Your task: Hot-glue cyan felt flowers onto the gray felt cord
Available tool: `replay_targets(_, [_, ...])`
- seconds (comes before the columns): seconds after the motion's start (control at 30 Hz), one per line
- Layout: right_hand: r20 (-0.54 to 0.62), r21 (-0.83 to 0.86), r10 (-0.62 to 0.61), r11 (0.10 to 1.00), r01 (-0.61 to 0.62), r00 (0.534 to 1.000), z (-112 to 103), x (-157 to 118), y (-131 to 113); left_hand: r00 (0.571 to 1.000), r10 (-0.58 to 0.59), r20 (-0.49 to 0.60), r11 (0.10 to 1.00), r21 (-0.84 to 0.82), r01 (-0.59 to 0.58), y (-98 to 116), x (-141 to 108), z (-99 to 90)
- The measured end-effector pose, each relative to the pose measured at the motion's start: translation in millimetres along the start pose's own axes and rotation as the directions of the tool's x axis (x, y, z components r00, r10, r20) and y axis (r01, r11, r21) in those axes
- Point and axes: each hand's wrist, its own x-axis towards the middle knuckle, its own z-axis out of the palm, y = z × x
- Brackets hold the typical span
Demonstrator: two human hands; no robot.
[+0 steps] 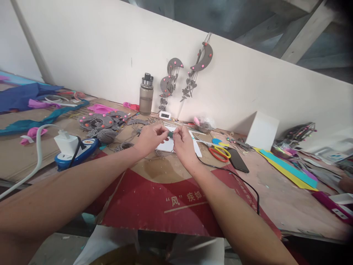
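My left hand and my right hand meet over the middle of the table. Both pinch a small dark green piece between their fingertips, its kind too small to make out. Below them lies a white sheet or board, partly covered by my hands. Just right of my right hand are scissors with red and yellow handles. A black phone lies beside the scissors. Grey yarn trails across the cardboard left of the sheet.
Grey felt crescents with pink dots and a yarn ball lie left. A blue power strip with a white plug sits nearer. A bottle stands by the wall, where moon-shaped hangings hang. A black cable crosses the red cardboard.
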Motion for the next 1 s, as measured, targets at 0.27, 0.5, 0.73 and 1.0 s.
replay_targets(0.27, [-0.048,-0.133,-0.06,0.99,0.053,0.997,-1.2,-0.6,1.0,0.998,-0.056,0.004,0.979,-0.197,0.056,2.7,0.2,1.0])
replay_targets(0.5, [-0.072,-0.135,-0.049,0.99,0.039,0.996,-1.0,-0.3,2.6,0.996,-0.092,0.008,0.95,-0.3,0.09,0.8,0.8,1.8])
replay_targets(0.73, [-0.088,-0.092,0.021,0.995,-0.029,0.996,-0.3,1.5,6.2,0.992,-0.123,0.038,0.915,-0.382,0.128,-0.3,1.6,2.2])
replay_targets(1.0, [-0.096,-0.054,0.036,0.998,-0.042,0.995,-1.1,3.3,7.8,0.987,-0.137,0.084,0.887,-0.433,0.16,-3.6,3.3,2.8])
